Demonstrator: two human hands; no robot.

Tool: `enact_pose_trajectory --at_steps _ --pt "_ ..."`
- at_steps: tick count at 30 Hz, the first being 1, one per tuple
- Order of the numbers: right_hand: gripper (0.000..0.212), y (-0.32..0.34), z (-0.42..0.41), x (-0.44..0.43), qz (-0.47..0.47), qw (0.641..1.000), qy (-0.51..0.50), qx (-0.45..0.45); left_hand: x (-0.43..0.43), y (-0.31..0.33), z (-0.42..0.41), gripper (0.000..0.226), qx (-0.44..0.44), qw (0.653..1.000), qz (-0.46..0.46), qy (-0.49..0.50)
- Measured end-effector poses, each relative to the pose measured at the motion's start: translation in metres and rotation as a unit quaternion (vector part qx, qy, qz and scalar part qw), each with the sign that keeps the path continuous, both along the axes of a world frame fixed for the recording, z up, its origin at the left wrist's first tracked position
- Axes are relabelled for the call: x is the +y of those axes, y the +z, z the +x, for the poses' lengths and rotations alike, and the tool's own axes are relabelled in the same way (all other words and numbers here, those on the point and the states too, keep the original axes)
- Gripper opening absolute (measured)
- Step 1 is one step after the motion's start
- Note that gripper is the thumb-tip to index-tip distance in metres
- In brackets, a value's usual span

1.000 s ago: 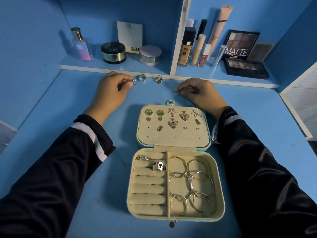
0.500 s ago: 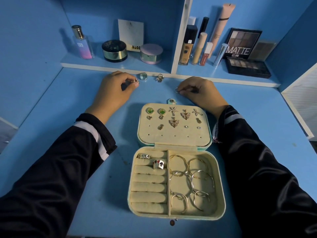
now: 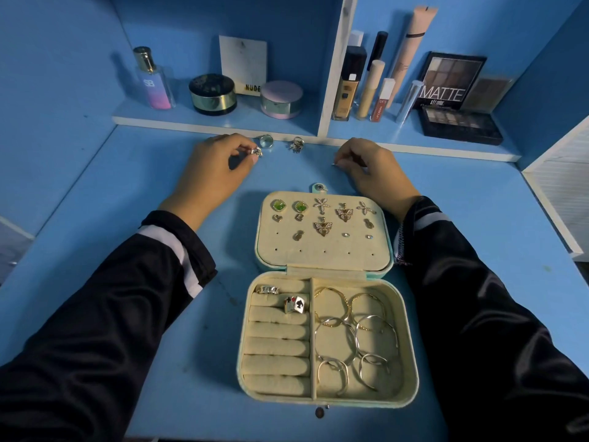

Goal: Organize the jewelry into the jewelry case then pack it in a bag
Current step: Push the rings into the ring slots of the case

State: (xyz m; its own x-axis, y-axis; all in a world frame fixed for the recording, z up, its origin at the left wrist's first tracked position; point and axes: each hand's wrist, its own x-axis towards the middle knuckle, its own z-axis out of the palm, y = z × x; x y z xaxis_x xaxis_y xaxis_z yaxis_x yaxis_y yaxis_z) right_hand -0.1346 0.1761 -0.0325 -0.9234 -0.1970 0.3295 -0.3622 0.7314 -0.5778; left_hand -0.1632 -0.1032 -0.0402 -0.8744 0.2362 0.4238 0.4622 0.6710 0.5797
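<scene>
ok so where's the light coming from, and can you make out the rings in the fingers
Head view: dim, blue; the jewelry case throws its shadow left on the table, so light likely comes from the right; the ornate ring in the left hand and thin ring in the right hand look soft.

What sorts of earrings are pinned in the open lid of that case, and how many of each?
Green square earrings: 2
Star flower earrings: 2
Butterfly earrings: 2
Pineapple earrings: 2
Small gold earrings, one heart-shaped: 2
Tiny clear studs: 2
Total: 12
</scene>
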Motion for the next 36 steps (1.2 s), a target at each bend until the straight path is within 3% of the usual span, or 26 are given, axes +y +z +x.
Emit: enact_pose_trajectory --at_steps 10,21,29,36 --pt "0.016 -0.0024 0.0016 -0.0017 -0.012 0.999 -0.014 0.046 0.0014 0.0032 0.0027 0.02 0.009 1.0 0.013 -0.025" --pt "0.022 -0.0016 0.0034 0.0007 -0.078 0.997 -0.015 0.001 -0.001 0.0034 0.0003 0.026 -0.042 0.996 0.074 -0.01" --pt "0.013 -0.0007 0.0031 0.0001 -0.098 0.994 -0.041 -0.008 -0.0047 0.0052 -0.0028 0.019 -0.015 1.0 0.01 -0.018" --pt "0.007 -0.0004 0.0033 0.0011 -0.069 0.996 -0.054 -0.002 -0.0037 0.0066 0.0016 0.017 -0.048 0.998 0.013 -0.031"
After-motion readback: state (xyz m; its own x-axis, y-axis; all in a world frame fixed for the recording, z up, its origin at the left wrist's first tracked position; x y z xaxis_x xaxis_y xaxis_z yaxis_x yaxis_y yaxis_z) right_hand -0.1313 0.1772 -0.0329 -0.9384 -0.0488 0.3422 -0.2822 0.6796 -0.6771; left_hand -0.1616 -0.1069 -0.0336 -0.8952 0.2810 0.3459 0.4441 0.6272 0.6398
